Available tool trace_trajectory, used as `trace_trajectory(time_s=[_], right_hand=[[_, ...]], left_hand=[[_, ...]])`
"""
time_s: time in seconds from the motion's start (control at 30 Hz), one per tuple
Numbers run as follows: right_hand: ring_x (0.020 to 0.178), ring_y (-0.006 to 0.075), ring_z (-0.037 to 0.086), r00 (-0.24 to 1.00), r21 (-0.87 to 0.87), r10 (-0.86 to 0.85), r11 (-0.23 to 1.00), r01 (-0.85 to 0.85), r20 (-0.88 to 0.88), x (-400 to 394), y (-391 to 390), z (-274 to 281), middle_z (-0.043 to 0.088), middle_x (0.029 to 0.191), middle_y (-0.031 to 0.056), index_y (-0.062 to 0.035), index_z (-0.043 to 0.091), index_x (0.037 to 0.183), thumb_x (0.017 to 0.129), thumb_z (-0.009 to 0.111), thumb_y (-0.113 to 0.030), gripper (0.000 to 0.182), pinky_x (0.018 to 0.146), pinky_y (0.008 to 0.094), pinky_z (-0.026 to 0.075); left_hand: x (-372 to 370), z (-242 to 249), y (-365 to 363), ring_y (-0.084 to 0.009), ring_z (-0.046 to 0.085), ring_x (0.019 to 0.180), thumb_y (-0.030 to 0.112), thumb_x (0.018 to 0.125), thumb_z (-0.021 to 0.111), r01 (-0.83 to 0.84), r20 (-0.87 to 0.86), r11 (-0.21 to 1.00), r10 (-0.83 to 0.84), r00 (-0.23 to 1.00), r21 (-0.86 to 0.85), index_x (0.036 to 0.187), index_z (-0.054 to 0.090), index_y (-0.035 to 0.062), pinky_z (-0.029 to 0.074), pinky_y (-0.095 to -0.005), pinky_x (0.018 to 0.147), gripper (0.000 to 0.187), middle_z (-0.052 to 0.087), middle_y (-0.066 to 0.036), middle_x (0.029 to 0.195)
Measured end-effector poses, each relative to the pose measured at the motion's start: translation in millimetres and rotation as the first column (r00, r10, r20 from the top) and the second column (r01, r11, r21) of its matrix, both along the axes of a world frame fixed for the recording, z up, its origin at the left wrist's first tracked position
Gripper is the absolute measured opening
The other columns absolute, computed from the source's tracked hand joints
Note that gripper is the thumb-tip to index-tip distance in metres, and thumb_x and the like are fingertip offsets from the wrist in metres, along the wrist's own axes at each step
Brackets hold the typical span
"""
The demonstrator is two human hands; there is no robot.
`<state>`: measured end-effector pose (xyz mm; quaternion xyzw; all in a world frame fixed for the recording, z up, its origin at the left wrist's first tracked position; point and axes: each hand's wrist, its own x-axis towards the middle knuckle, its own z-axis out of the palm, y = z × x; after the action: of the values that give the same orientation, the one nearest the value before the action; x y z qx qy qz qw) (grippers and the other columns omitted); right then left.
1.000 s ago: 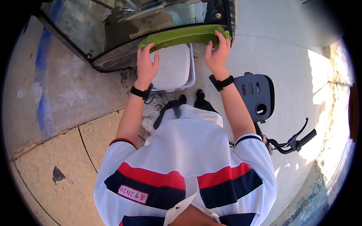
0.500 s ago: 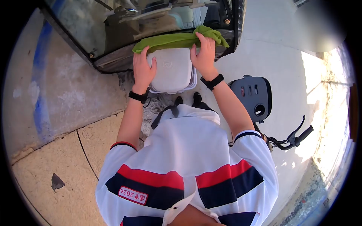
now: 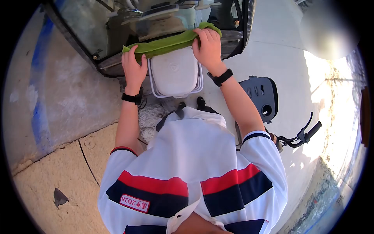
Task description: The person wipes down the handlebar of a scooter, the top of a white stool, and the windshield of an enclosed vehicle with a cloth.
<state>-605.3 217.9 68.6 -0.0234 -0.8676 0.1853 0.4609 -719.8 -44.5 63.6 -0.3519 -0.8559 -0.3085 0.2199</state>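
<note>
A long green cloth [image 3: 165, 46] lies along the lower edge of a dark-framed glass panel [image 3: 148, 23]. My left hand [image 3: 133, 69] grips the cloth's left end, thumb and fingers around it. At the cloth's right part, my right hand [image 3: 208, 46] presses and holds it, its fingers bent over the top. Between the hands and below the cloth sits a white lidded container [image 3: 174, 74] with a pale rim around it. Both wrists wear black bands.
On the right stand a dark grey plastic panel [image 3: 260, 97] and a black handlebar with a lever [image 3: 304, 136]. A grey shaggy mat [image 3: 150, 119] lies near my feet. The floor at left bears a blue painted stripe [image 3: 39, 85].
Both hands and the green cloth have moved left along the panel's edge. My left hand has gone farther, and the cloth between the hands looks more stretched out.
</note>
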Motion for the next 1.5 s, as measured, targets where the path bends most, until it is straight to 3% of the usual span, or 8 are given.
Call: trace_trajectory(time_s=[0.3,0.6,0.9,1.03,1.17,1.5], right_hand=[[0.099,0.0330,0.060,0.956,0.021,-0.291,0.957,0.290,0.026,38.6,63.3,-0.9,0.063,0.100,0.0127,-0.0053,0.060,0.114,0.081,0.062,-0.006,0.034,0.088,0.0440,0.046],[0.103,0.0357,0.058,0.954,-0.014,-0.279,0.959,0.282,0.113,45.8,71.0,-1.0,0.063,0.105,0.0148,-0.0066,0.059,0.117,0.080,0.062,-0.004,0.037,0.091,0.0460,0.045],[0.103,0.0320,0.059,0.987,0.063,-0.128,0.991,0.122,0.102,29.9,54.9,10.1,0.065,0.102,0.0091,-0.0086,0.063,0.112,0.075,0.057,0.000,0.038,0.088,0.0435,0.044],[0.100,0.0357,0.059,0.996,0.016,-0.043,0.999,0.042,0.084,17.6,35.6,10.7,0.064,0.099,0.0125,-0.0065,0.063,0.111,0.075,0.055,0.004,0.038,0.087,0.0461,0.045],[0.099,0.0310,0.059,0.994,0.043,0.051,0.998,-0.055,0.094,4.4,15.4,9.5,0.064,0.098,0.0104,-0.0069,0.062,0.111,0.073,0.057,0.002,0.040,0.084,0.0432,0.044],[0.100,0.0338,0.058,0.951,0.016,0.277,0.960,-0.281,0.135,-31.2,-50.3,15.6,0.063,0.100,0.0130,-0.0054,0.060,0.116,0.073,0.058,0.003,0.044,0.087,0.0441,0.045]], left_hand=[[21.3,13.7,63.5,-0.0352,0.051,0.112,0.015,0.084,0.069,0.194,0.020,0.978,-0.193,0.981,-0.077,0.127,0.057,0.0084,0.038,-0.0480,0.101,0.045,0.059,-0.013,0.106],[42.4,23.4,117.2,-0.0327,0.051,0.114,0.016,0.083,0.069,0.318,0.028,0.943,-0.317,0.948,-0.098,0.125,0.058,0.0094,0.037,-0.0462,0.102,0.044,0.058,-0.012,0.108],[33.2,28.3,98.2,-0.0320,0.054,0.111,0.015,0.084,0.068,0.279,0.039,0.956,-0.276,0.960,-0.092,0.123,0.058,0.0084,0.038,-0.0448,0.102,0.041,0.058,-0.011,0.107],[21.4,24.6,74.6,-0.0308,0.055,0.108,0.014,0.083,0.068,0.202,0.017,0.974,-0.201,0.979,-0.101,0.120,0.060,0.0087,0.038,-0.0450,0.101,0.039,0.059,-0.010,0.105],[9.5,21.2,50.8,-0.0318,0.056,0.106,0.013,0.083,0.068,0.143,-0.012,0.985,-0.145,0.989,-0.097,0.120,0.060,0.0083,0.039,-0.0456,0.100,0.037,0.060,-0.011,0.105],[-20.2,13.4,-19.0,-0.0318,0.056,0.110,0.014,0.085,0.066,-0.074,-0.031,0.994,0.071,0.997,-0.081,0.118,0.060,0.0096,0.040,-0.0453,0.098,0.034,0.061,-0.010,0.107]])
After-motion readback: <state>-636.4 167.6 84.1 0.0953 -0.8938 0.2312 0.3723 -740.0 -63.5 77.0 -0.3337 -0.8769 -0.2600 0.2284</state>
